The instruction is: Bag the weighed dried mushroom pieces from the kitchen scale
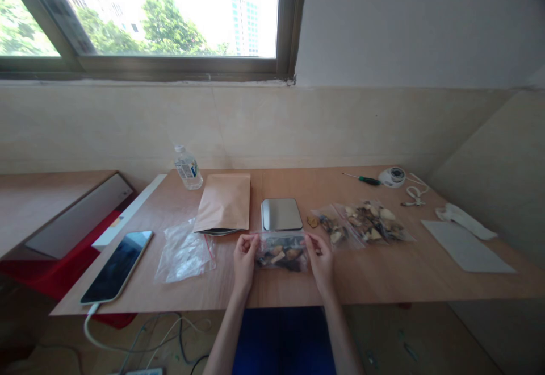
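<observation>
A clear zip bag (281, 254) with dark and tan dried pieces inside is stretched between my two hands, in front of the scale. My left hand (246, 258) pinches its upper left corner. At the upper right corner, my right hand (319, 258) pinches it too. Just behind the bag is a small scale (281, 214) with a bare metal top. To the right lie two more filled zip bags, a smaller one (334, 228) and a larger one (374, 221), with a loose brown piece (313, 222) beside them. A brown paper pouch (225, 201) lies left of the scale, its mouth towards me.
Flat clear zip bags (187, 253) and a phone (117, 267) on a cable lie at left. A plastic bottle (188, 167) stands behind. At right are a screwdriver (368, 180), a dome camera (392, 176), a white cable (414, 196) and a white sheet (468, 247).
</observation>
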{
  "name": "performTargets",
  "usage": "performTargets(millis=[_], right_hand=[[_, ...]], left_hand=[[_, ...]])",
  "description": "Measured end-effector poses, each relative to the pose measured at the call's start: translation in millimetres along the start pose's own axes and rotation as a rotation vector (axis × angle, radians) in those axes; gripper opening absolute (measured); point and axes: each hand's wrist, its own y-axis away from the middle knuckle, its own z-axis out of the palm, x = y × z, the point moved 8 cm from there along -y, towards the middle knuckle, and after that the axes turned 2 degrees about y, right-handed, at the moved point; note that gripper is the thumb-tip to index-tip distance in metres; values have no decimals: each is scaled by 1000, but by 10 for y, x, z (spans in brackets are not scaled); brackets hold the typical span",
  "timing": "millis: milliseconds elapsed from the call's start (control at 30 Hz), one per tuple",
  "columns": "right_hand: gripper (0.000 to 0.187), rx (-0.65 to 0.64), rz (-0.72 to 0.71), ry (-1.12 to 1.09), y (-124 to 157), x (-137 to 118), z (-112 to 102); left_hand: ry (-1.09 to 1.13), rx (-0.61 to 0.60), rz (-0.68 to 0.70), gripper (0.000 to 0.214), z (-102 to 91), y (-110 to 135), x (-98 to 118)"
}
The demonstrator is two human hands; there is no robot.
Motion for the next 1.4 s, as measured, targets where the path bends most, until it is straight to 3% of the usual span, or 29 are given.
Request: performTargets(millis=[900, 1233, 1400], right_hand=[[35, 124, -50, 64, 71, 34, -86], [31, -19, -5, -79, 49, -17, 32], [31, -50, 14, -71, 54, -20, 58]], left_hand=[[-106, 38, 84, 21, -97, 26, 79], [-101, -140, -9, 25, 81, 35, 33], [-83, -129, -14, 24, 86, 42, 41]])
